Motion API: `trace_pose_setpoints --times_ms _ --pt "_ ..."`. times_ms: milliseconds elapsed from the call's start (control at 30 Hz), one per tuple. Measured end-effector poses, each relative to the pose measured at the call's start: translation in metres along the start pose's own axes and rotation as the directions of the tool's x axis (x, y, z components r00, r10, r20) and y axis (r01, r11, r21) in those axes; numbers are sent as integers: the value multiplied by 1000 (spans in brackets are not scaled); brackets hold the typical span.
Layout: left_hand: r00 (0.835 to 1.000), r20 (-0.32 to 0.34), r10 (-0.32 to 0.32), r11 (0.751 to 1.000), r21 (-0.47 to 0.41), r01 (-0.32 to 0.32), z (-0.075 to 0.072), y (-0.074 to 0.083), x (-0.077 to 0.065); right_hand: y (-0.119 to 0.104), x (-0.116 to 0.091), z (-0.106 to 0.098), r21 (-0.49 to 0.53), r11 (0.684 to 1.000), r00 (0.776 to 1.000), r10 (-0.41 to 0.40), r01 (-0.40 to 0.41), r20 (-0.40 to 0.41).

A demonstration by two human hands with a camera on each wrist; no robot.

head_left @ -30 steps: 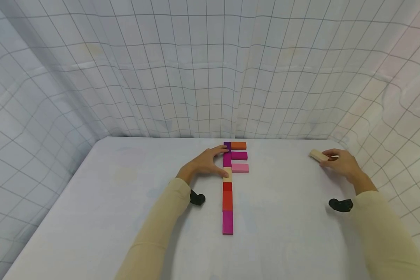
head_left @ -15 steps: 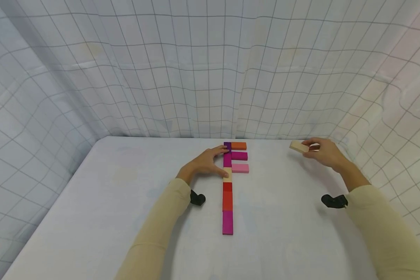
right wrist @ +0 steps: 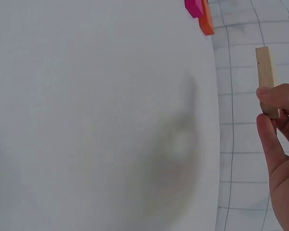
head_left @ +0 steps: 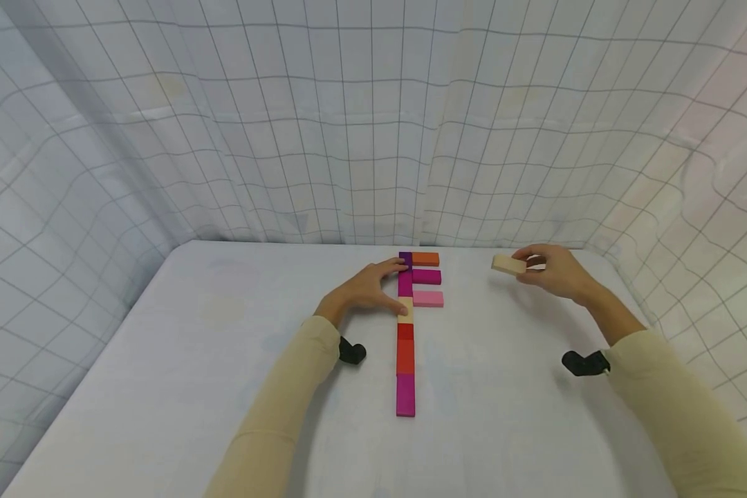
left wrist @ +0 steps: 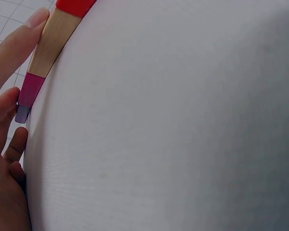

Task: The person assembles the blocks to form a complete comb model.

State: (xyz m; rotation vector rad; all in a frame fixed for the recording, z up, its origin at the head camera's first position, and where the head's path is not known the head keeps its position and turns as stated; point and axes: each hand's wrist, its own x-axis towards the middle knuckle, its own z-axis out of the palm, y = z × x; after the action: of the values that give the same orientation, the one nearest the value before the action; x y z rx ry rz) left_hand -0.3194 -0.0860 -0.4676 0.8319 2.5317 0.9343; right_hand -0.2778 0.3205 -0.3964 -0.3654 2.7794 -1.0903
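My right hand (head_left: 557, 273) pinches a plain wooden block (head_left: 508, 264) by one end, above the table to the right of the row. In the right wrist view, thumb and fingertips grip that wooden block (right wrist: 265, 67). My left hand (head_left: 362, 287) rests on the row of coloured blocks laid end to end. Its thumb touches a plain wooden block (left wrist: 55, 41) of the row, and its fingertips lie by the purple block (head_left: 404, 255) and the magenta block (head_left: 404, 285). An orange block (head_left: 425, 259), another magenta block (head_left: 426, 277) and a pink block (head_left: 428, 299) branch off to the right.
The row runs on toward me through a dark red block (head_left: 405, 332), an orange-red block (head_left: 405, 357) and a magenta block (head_left: 405, 395). White checked curtains (head_left: 373, 138) enclose the white table (head_left: 224, 387) at the back and sides.
My right hand has carried the wooden block leftward from the table's far right, toward the row. The left hand and the laid blocks have stayed in place.
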Motion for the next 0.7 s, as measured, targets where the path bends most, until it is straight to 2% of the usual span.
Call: trace_pose_setpoints --times_ms 367,700 --pt "1000 0 4 1000 10 -4 0 -1 2 -22 2 35 13 990 989 -141 140 54" --pt "1000 3 0 1000 9 0 0 0 1 -38 -2 75 50 969 963 -247 243 109"
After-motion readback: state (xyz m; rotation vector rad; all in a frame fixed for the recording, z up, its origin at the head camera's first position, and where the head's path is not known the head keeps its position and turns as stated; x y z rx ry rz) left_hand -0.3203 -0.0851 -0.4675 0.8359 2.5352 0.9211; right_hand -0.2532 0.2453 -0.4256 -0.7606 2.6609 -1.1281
